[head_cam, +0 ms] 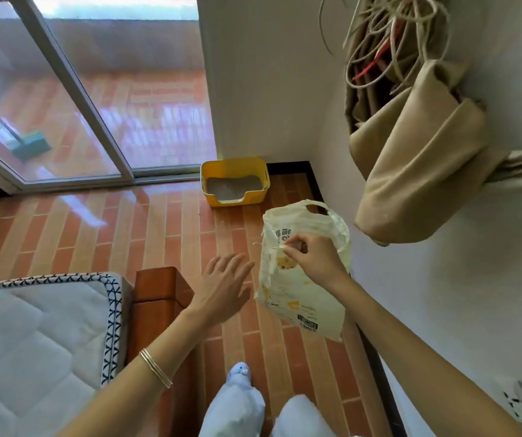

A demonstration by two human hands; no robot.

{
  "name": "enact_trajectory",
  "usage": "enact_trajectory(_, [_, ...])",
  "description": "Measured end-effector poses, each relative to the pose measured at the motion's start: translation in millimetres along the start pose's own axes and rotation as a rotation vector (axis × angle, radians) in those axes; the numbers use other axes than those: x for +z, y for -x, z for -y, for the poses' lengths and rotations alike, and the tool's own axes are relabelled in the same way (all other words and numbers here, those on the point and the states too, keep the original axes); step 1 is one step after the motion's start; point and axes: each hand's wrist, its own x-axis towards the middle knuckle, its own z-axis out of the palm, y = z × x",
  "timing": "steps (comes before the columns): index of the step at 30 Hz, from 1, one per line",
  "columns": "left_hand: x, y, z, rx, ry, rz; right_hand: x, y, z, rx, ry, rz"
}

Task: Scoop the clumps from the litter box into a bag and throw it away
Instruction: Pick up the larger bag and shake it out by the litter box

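The yellow litter box (234, 165) sits on the floor far ahead by the wall, its long side running left to right, well apart from the bag (300, 301), which the right hand (313, 263) pinches near its top, while the spread, empty left hand (221, 288) hovers just left.

My right hand (311, 258) pinches a crinkly, thin plastic bag (303, 298), slightly shiny. The litter box (237, 164) ahead is smooth yellow plastic. The floor tiles (158, 231) gleam glossy; the mattress (32, 326) is quilted cloth, the bed frame (155, 288) polished wood.
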Motion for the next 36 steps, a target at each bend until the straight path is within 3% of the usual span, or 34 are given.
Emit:
enact_trajectory(7, [-14.9,-65.5,55.4,-0.038,0.048,-0.018,15.7,-94.9,25.1,-0.006,-0.017,-0.007])
enact_trajectory(19, [-20.9,-187.5,138.5,-0.216,0.091,-0.023,23.9,-268.0,49.9,-0.293,0.197,0.155])
enact_trajectory(27, [-22.4,-245.3,188.4,-0.292,0.099,-0.041,52.6,-372.1,49.3,-0.485,0.615,0.178])
enact_trajectory(32, [-19.0,-293.8,244.5,-0.26,0.095,-0.015,70.1,-441.5,50.2,-0.487,0.692,0.205])
enact_trajectory(36, [-15.7,-336.4,287.3,-0.239,0.153,0.057,94.2,-485.9,55.6,-0.393,0.603,0.203])
